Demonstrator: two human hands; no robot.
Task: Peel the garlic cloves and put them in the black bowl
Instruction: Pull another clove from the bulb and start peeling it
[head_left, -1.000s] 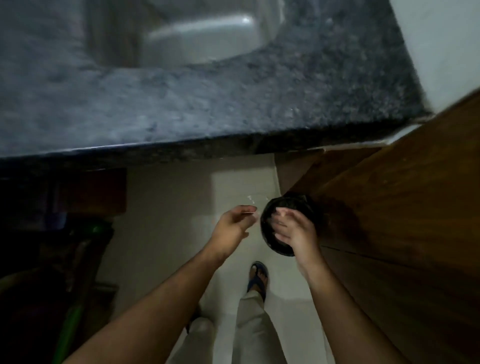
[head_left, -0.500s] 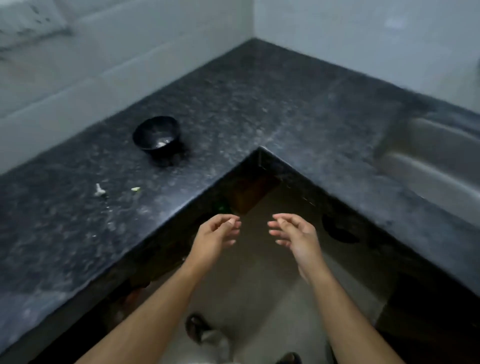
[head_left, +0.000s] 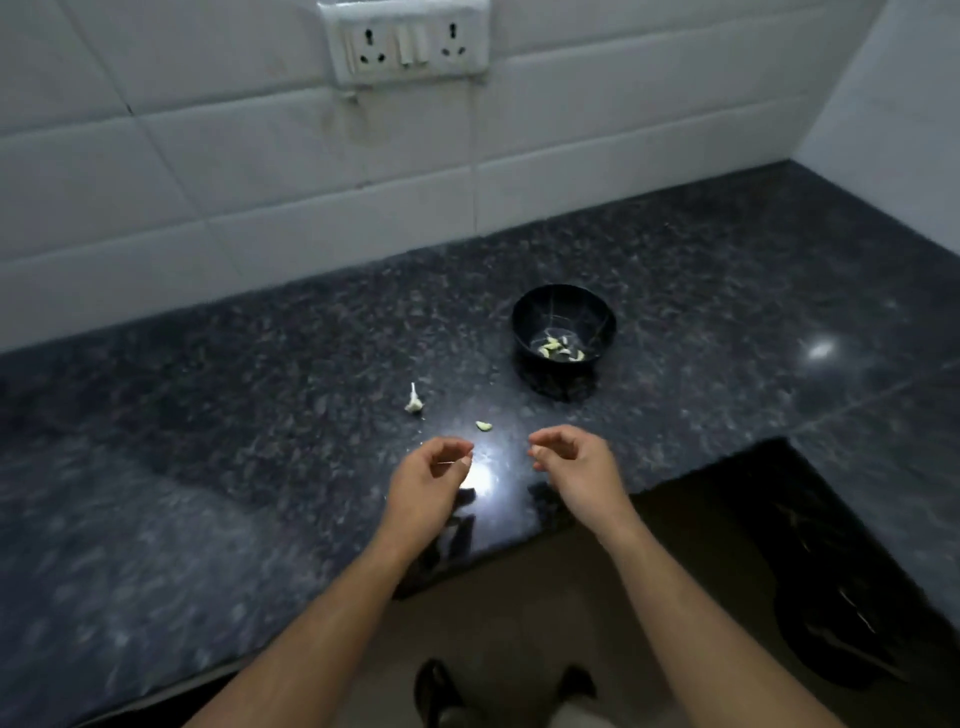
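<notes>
Hovering side by side above the near edge of the dark speckled surface (head_left: 208, 441), two hands are in view, both with fingers loosely curled and nothing visibly held. The left hand (head_left: 428, 480) has its thumb and forefinger tips close together; a thin pale sliver may sit between them, but it is too small to tell. The right hand (head_left: 571, 467) mirrors it, fingers bent inward and relaxed. Just beyond the gap between the hands lies one peeled clove (head_left: 483, 426), pale green, flat on the surface. Farther out and to the left of the left hand sits one white stub (head_left: 413, 401), which looks like a garlic remnant with its stem tip pointing up. Beyond the right hand, well apart from it, stands one black bowl (head_left: 524, 322), upright, holding a small heap of peeled cloves (head_left: 560, 349); roughly five or six pieces, though the exact count is unclear. On the tiled wall (head_left: 208, 182) behind, one socket plate (head_left: 408, 39) carries two outlets.
</notes>
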